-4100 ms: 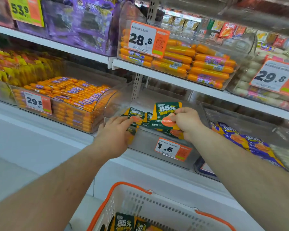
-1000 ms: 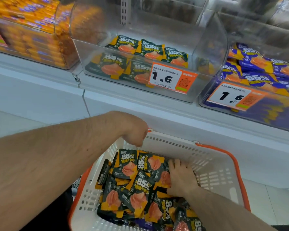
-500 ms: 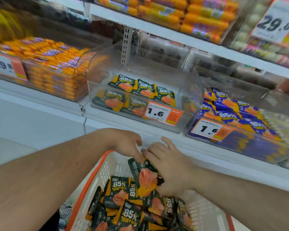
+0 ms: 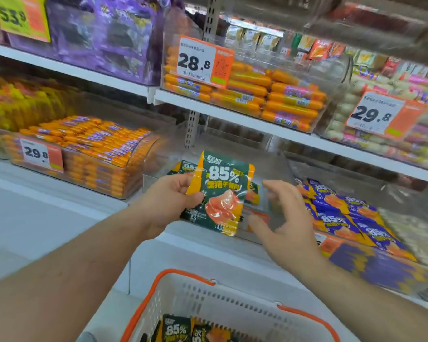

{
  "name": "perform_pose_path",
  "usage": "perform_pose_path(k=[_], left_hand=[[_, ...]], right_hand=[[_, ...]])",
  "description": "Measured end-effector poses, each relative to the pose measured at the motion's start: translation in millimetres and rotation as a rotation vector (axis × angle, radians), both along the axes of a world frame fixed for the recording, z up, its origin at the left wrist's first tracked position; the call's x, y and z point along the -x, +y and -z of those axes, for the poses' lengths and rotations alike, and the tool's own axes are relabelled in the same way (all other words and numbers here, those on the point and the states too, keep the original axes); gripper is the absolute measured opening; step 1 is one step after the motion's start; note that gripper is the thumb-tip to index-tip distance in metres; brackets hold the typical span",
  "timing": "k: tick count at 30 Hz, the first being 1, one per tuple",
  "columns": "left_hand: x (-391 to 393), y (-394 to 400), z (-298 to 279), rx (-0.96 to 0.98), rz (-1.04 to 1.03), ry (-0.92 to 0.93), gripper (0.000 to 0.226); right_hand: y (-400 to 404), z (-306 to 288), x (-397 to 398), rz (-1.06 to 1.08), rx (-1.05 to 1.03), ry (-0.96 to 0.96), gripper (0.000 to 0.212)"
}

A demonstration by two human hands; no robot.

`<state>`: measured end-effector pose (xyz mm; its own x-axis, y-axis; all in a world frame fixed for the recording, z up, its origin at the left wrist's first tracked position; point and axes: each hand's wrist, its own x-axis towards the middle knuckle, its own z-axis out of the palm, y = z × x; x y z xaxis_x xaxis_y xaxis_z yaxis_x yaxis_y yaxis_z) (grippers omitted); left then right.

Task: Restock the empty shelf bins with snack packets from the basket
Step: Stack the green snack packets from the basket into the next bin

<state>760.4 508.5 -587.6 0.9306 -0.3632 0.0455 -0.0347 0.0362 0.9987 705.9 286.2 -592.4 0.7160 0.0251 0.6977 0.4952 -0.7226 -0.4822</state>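
Note:
My left hand (image 4: 169, 202) grips a green and orange snack packet (image 4: 220, 193) marked 85%, held upright in front of the clear shelf bin (image 4: 272, 169). A few matching packets (image 4: 185, 166) lie in that bin, mostly hidden behind the held one. To the right of the packet my right hand (image 4: 282, 225) hovers with fingers spread and holds nothing. At the bottom of the view, the white basket with an orange rim (image 4: 203, 302) holds more green packets (image 4: 176, 329).
A bin of purple 85% packets (image 4: 351, 218) stands to the right. To the left is a bin of orange sausage sticks (image 4: 92, 149) with a 29.8 tag. The upper shelf (image 4: 232, 114) carries orange sausages and other bins with price tags.
Both hands have risen from the basket to the shelf bin. The left hand now grips a packet lifted out of the basket, and the right hand has let go and spread open.

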Motion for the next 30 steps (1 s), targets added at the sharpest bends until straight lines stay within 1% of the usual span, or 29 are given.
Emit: perform_pose_path(k=[2, 3, 4, 6, 7, 8, 9, 10, 11, 12, 13, 14, 16, 18, 21, 25, 28, 30], left_hand=[[-1.1, -7.2, 1.7, 0.035, -0.049, -0.008, 0.025], [-2.8, -10.9, 4.9, 0.04, -0.075, -0.017, 0.022], [-3.6, -14.3, 7.1, 0.034, -0.102, -0.016, 0.018], [-8.0, -20.5, 10.9, 0.035, -0.145, -0.01, 0.014], [-10.4, -23.2, 12.2, 0.036, -0.164, -0.025, 0.013], [-11.5, -24.8, 12.1, -0.004, -0.198, -0.069, 0.01], [-14.1, -25.1, 12.7, -0.13, -0.264, -0.162, 0.009], [-15.9, -24.7, 12.6, -0.323, -0.344, -0.28, 0.012], [-17.5, -24.6, 13.9, -0.513, -0.405, -0.415, 0.019], [-19.5, -24.8, 16.3, -0.649, -0.431, -0.527, 0.028], [-20.3, -25.8, 17.7, -0.745, -0.419, -0.592, 0.037], [-19.8, -26.9, 18.7, -0.84, -0.379, -0.602, 0.045], [-20.2, -29.7, 22.9, -1.013, -0.277, -0.555, 0.055], [-21.4, -31.5, 26.3, -1.108, -0.219, -0.545, 0.06], [-23.5, -31.7, 29.2, -1.111, -0.202, -0.534, 0.063], [-25.1, -30.7, 32.2, -1.107, -0.188, -0.549, 0.065], [-25.6, -29.2, 33.6, -1.104, -0.18, -0.558, 0.066], [-25.3, -29.3, 33.9, -1.106, -0.18, -0.568, 0.067]], right_hand=[[12.3, -8.2, -6.6, -0.064, -0.286, 0.248, 0.052], [17.5, -9.9, -11.9, -0.084, -0.387, 0.358, 0.052], [22.4, -11.1, -17.6, -0.081, -0.427, 0.412, 0.052], [30.5, -15.0, -30.7, -0.035, -0.454, 0.428, 0.046], [33.1, -19.2, -37.7, -0.009, -0.469, 0.417, 0.044], [32.7, -23.5, -46.8, 0.028, -0.469, 0.407, 0.043], [30.1, -28.6, -56.1, 0.071, -0.457, 0.403, 0.042], [25.9, -34.1, -65.5, 0.125, -0.439, 0.398, 0.04], [21.0, -38.7, -74.5, 0.182, -0.422, 0.394, 0.038], [15.4, -42.8, -82.4, 0.237, -0.403, 0.384, 0.036], [10.1, -44.6, -89.8, 0.291, -0.37, 0.379, 0.033], [5.3, -46.1, -95.3, 0.332, -0.329, 0.379, 0.031], [-1.9, -45.3, -104.8, 0.407, -0.228, 0.409, 0.023], [-6.5, -41.1, -113.1, 0.48, -0.126, 0.486, 0.02], [-6.5, -31.3, -120.7, 0.587, 0.048, 0.646, 0.018], [-0.9, -22.2, -125.1, 0.673, 0.249, 0.797, 0.017], [-1.9, -22.7, -125.3, 0.649, 0.456, 0.939, 0.021], [-0.7, -25.0, -125.0, 0.54, 0.58, 1.043, 0.026]])
